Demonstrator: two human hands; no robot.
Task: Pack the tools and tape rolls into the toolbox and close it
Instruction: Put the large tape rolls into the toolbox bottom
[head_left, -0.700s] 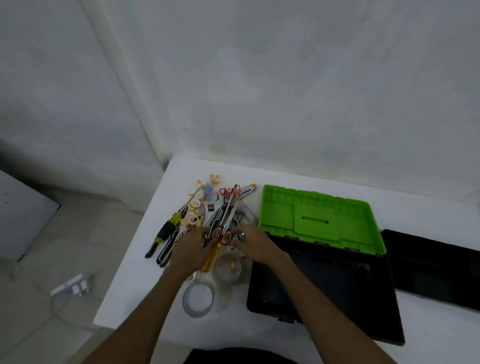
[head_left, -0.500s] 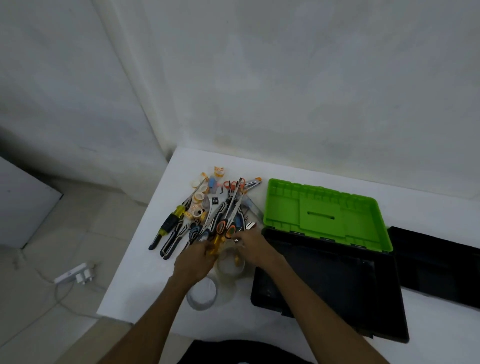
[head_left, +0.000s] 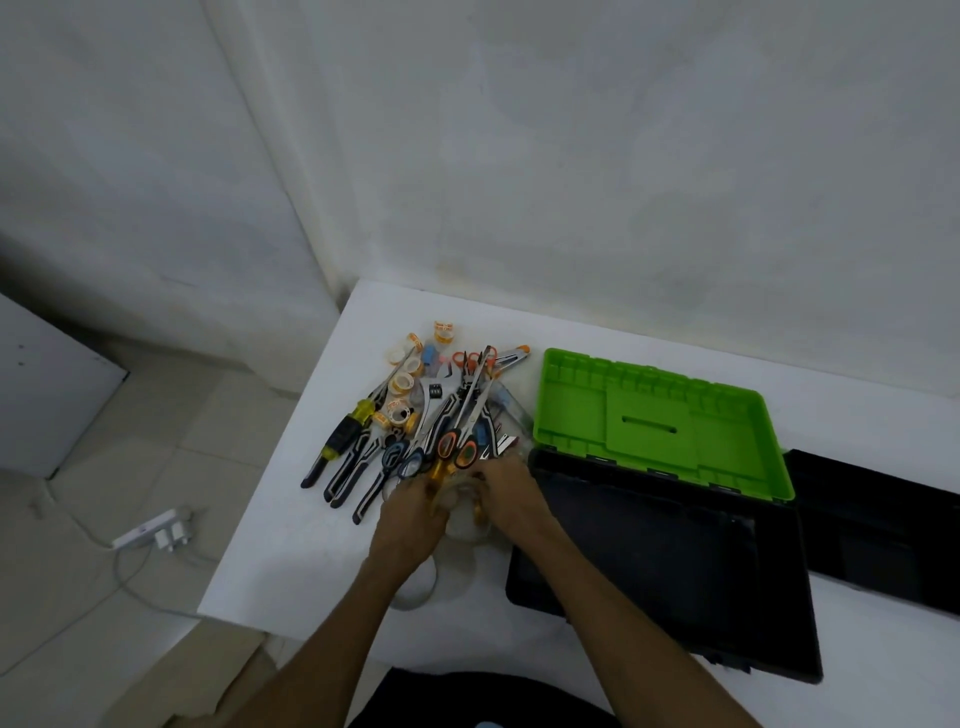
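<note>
A pile of tools (head_left: 441, 415) lies on the white table: screwdrivers (head_left: 343, 431), scissors (head_left: 462, 447), a wrench (head_left: 434, 389) and several small tape rolls (head_left: 400, 384). My left hand (head_left: 410, 514) and my right hand (head_left: 506, 493) close from both sides on a clear tape roll (head_left: 462, 512) at the near end of the pile. An orange tool handle (head_left: 437, 470) sticks out by my left fingers. A second clear tape roll (head_left: 418, 590) lies partly under my left forearm. The black toolbox (head_left: 649, 551) stands open and looks empty just right of my hands.
A green tray (head_left: 660, 421) lies behind the toolbox. Another black box part (head_left: 883, 525) sits at the right. The table's left edge (head_left: 270, 467) drops to the floor, where a white power strip (head_left: 150, 535) and cable lie. A wall stands close behind.
Both hands have drawn back from the tool handles toward me and come together around the clear tape roll. The camera view has shifted slightly.
</note>
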